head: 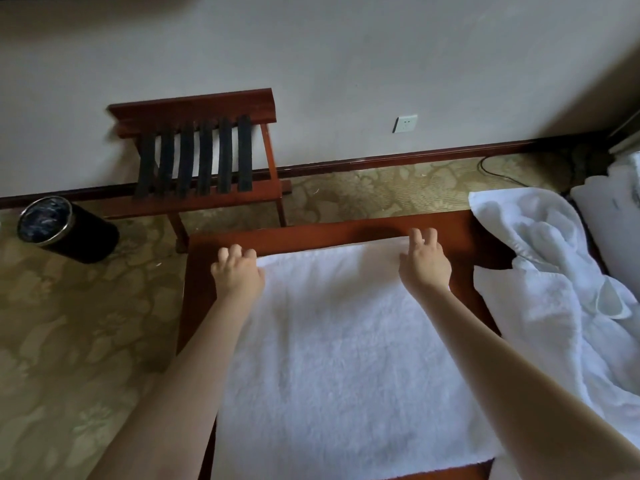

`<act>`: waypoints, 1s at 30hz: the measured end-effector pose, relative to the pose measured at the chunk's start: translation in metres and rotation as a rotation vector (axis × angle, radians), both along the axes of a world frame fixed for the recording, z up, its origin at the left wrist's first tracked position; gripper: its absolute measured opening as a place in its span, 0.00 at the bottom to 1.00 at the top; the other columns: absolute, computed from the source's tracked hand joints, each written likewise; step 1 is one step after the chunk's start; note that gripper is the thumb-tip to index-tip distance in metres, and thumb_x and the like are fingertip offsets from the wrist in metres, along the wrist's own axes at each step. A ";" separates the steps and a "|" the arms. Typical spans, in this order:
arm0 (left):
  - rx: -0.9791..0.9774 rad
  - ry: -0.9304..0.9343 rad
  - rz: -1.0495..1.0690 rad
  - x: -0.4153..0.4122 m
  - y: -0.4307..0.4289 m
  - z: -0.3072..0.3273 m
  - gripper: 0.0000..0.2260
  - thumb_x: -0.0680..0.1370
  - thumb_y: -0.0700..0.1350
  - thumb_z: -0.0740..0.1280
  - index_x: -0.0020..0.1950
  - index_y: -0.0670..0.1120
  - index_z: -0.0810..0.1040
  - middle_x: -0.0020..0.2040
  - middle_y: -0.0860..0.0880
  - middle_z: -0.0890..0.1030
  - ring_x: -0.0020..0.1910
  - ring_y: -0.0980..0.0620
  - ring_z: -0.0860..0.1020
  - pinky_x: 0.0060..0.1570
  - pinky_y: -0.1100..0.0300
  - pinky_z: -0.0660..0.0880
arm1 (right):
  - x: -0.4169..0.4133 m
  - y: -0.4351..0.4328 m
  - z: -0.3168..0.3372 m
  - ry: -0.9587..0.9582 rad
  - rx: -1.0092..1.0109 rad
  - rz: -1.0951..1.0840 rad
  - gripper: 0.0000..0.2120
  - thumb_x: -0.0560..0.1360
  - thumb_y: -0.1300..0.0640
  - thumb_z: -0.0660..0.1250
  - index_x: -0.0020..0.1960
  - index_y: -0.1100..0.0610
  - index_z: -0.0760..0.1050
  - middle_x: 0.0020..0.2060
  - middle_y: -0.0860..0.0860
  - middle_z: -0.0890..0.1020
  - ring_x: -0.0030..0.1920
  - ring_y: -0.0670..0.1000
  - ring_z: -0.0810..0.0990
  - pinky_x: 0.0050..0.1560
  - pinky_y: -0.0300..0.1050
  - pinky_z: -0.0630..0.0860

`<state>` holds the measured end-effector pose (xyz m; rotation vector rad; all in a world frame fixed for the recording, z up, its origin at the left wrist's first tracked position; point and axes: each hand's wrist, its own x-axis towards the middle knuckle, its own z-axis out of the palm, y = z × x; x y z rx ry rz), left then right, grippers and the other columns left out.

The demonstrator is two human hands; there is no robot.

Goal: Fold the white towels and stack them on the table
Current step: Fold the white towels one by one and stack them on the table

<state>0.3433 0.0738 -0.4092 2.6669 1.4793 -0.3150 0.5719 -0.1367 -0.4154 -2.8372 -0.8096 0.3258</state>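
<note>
A white towel (339,344) lies spread flat on the dark red wooden table (311,233), reaching from its far part to the near edge. My left hand (237,271) grips the towel's far left corner with curled fingers. At the far right corner, my right hand (424,261) pinches the towel's edge. A heap of crumpled white towels (554,282) lies at the right, draped over the table's right side.
A wooden luggage rack with black straps (204,157) stands against the wall beyond the table. A black waste bin (65,230) sits on the patterned carpet at the left. A wall socket (405,123) and a cable (498,173) are at the back right.
</note>
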 end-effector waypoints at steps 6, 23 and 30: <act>-0.127 -0.103 0.081 -0.005 0.002 -0.009 0.17 0.79 0.50 0.61 0.66 0.45 0.71 0.66 0.43 0.69 0.64 0.43 0.66 0.58 0.50 0.67 | -0.031 0.009 -0.007 -0.090 0.288 0.286 0.21 0.73 0.59 0.70 0.64 0.61 0.73 0.62 0.62 0.74 0.58 0.64 0.75 0.52 0.56 0.75; -0.064 -0.379 -0.305 -0.031 -0.088 -0.037 0.25 0.77 0.55 0.58 0.68 0.41 0.74 0.70 0.40 0.70 0.68 0.37 0.70 0.65 0.37 0.64 | -0.071 -0.028 -0.030 -0.013 0.101 0.364 0.23 0.80 0.49 0.58 0.71 0.58 0.68 0.73 0.58 0.67 0.74 0.60 0.62 0.72 0.62 0.56; -0.131 -0.367 0.411 -0.031 -0.028 -0.015 0.16 0.76 0.50 0.66 0.59 0.42 0.74 0.59 0.42 0.74 0.60 0.40 0.71 0.54 0.46 0.70 | -0.102 0.059 -0.007 0.031 0.204 0.677 0.16 0.77 0.53 0.63 0.63 0.57 0.75 0.56 0.54 0.77 0.55 0.59 0.74 0.52 0.51 0.69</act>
